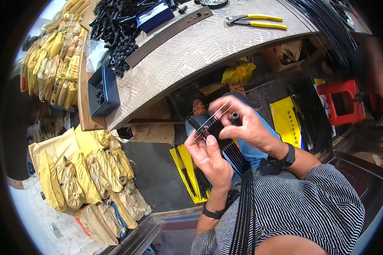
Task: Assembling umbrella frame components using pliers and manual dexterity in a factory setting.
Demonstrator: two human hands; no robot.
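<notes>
Over my lap, my left hand (210, 159) is closed with thumb and fingers around the lower ends of thin, pale-looking rods (213, 121). My right hand (249, 127) curls around their upper ends, its fingers slightly blurred. A short black cylinder (235, 119) shows against the right palm; whether it is gripped cannot be made out. Another black tube (193, 122) sticks up just beyond the left fingertips. Below the hands, a bundle of thin black rods (236, 157) lies across my thighs and runs back along my striped shirt.
Ahead stands a workbench (178, 59) with yellow-handled pliers (259, 21), a metal bar (170, 36), heaped black parts (110, 32) and a blue bin (104, 93). Yellow wrapped bundles (81, 174) are stacked left. A red stool (340, 102) and more black rods (312, 114) are at right.
</notes>
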